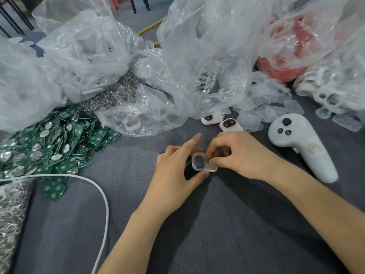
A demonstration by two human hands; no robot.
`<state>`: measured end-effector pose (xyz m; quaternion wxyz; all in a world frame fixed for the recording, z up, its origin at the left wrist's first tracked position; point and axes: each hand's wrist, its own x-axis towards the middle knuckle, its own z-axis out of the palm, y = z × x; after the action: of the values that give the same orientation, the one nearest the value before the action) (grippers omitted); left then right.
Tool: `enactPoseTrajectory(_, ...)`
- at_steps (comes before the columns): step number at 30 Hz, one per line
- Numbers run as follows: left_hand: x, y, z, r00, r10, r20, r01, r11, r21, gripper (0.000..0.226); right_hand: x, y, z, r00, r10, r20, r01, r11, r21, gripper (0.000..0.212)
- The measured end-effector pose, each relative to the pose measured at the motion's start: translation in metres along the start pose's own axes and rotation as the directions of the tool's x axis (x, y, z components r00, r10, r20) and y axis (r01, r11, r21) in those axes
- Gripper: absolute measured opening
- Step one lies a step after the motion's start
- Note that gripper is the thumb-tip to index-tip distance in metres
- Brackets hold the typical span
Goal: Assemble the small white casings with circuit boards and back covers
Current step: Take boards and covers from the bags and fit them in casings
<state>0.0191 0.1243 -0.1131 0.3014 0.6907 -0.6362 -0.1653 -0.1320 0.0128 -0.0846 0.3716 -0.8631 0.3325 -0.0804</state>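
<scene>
Setting: small-parts assembly workshop. Evidence: grey-covered counter [217, 224] carrying bulk stock. Items: loose heap of green circuit boards [49, 147]; pile of metal rings [116, 93]; clear plastic bags [83, 56], one holding white casings [325, 95]; scattered translucent covers [264, 107]; two assembled units [230, 124] lying side by side.

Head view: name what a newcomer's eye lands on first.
At centre, the left hand and right hand together grip a small white casing. A heap of green circuit boards sprawls at left. Crumpled clear plastic bags fill the back, and a white controller lies at right.
</scene>
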Motion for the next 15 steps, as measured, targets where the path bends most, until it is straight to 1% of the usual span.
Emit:
enactPoseTrajectory(7, -0.0007, 0.002, 0.001, 1.0, 0.0, -0.001, 0.0, 1.0, 0.008, 0.071, 0.0004, 0.0016, 0.0004, 1.0, -0.004, -0.007, 0.003, 1.0, -0.02, 0.011)
enactPoseTrajectory(11, -0.0029, 0.0022, 0.0025, 1.0, 0.0, -0.029, 0.0, 1.0, 0.021, 0.061, -0.0006, 0.0011, -0.0005, 0.996, -0.027, -0.083, 0.027, 1.0, -0.011, 0.013)
enactPoseTrajectory(15, -0.0025, 0.0032, 0.0016, 0.998, 0.012, -0.066, -0.012, 1.0, -0.003, 0.051, -0.0015, -0.0022, 0.0033, 0.991, -0.015, -0.134, 0.004, 0.996, -0.089, 0.007)
